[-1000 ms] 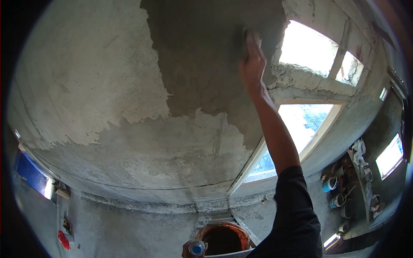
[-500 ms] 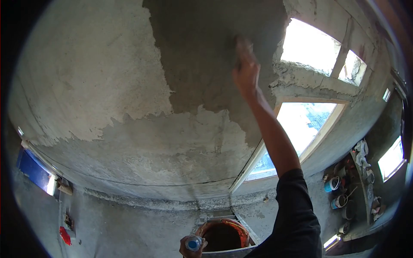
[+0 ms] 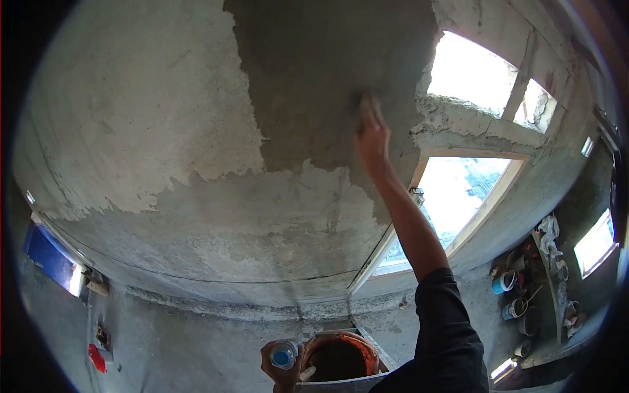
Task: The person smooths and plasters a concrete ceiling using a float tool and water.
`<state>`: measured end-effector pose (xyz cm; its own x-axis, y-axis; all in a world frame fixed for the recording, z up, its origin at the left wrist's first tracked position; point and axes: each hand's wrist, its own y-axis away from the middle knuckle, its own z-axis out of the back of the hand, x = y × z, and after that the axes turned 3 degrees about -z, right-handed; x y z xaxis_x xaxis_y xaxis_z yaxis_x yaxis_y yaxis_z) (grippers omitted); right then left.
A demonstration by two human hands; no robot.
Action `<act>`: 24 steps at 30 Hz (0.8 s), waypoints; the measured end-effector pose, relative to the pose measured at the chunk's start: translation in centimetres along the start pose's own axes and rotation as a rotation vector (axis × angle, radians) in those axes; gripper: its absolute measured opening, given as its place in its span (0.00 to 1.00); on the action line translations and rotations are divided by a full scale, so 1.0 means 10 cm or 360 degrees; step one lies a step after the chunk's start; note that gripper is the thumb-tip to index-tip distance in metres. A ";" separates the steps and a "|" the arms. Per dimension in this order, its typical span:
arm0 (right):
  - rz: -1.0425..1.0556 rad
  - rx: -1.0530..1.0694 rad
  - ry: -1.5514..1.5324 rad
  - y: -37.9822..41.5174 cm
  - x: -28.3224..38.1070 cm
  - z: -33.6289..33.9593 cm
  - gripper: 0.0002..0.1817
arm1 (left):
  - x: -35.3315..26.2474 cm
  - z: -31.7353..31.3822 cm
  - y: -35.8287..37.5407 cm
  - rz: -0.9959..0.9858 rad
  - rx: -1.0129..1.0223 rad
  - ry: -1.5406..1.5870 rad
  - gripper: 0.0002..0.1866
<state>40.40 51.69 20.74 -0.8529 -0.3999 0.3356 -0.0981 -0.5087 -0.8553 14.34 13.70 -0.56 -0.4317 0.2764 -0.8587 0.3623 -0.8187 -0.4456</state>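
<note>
My right hand (image 3: 373, 137) is raised at the end of a stretched arm, against the dark, wet-looking plaster patch (image 3: 308, 98) on the wall. Its fingers are closed round something small and dark, too blurred to name. Low in the view, my left hand (image 3: 280, 374) is wrapped around a clear plastic bottle (image 3: 283, 355) with a blue top facing up. Just right of that hand stands an orange-rimmed bucket (image 3: 375, 360) with dark contents. A pale tip, perhaps of a tool, shows at the bucket's left rim.
A window opening (image 3: 468, 196) with a wooden frame lies right of my arm, below a rough-edged opening (image 3: 472, 72). Several buckets (image 3: 504, 283) stand by a shelf (image 3: 549, 278) at the far right. A red object (image 3: 96, 358) lies on the floor at left.
My right hand has moved down along the dark patch. My left hand and the bottle have shifted slightly left and up, and more of the bottle shows.
</note>
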 end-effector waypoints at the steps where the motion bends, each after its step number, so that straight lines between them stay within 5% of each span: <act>1: 0.0197 -0.0360 -0.0008 -0.27 0.03 0.08 0.35 | 0.01 -0.01 -0.03 -0.0004 -0.0005 -0.0002 0.28; 2: 0.0385 -0.0713 -0.0016 -0.50 0.07 0.15 0.37 | 0.03 0.00 -0.04 -0.0007 0.0003 -0.0022 0.28; 8: 0.0499 -0.0514 0.0329 -0.78 0.08 -0.22 0.32 | 0.17 -0.02 -0.02 -0.0058 0.0049 -0.0030 0.27; 11: 0.0518 -0.0225 0.0340 -0.20 0.04 -0.34 0.33 | 0.16 -0.01 0.04 -0.0052 0.0088 -0.0040 0.27; 13: 0.0309 0.0259 0.0143 0.03 0.04 -0.25 0.34 | 0.15 0.00 0.03 -0.0050 0.0103 -0.0025 0.27; 18: 0.0439 -0.0433 -0.0141 -0.65 0.17 0.39 0.35 | 0.07 0.03 0.03 -0.0092 0.0146 -0.0104 0.28; 20: 0.0472 -0.0591 0.0176 -1.05 0.07 0.46 0.36 | 0.05 0.03 0.02 -0.0101 0.0150 -0.0099 0.28; 24: 0.0397 -0.0415 0.0153 -1.02 -0.24 0.14 0.40 | 0.05 0.00 0.03 -0.0056 0.0133 -0.0029 0.28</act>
<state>44.12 56.75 29.22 -0.9102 -0.4071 0.0761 0.0023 -0.1887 -0.9820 14.20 13.57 -1.10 -0.4582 0.2969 -0.8378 0.2767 -0.8481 -0.4518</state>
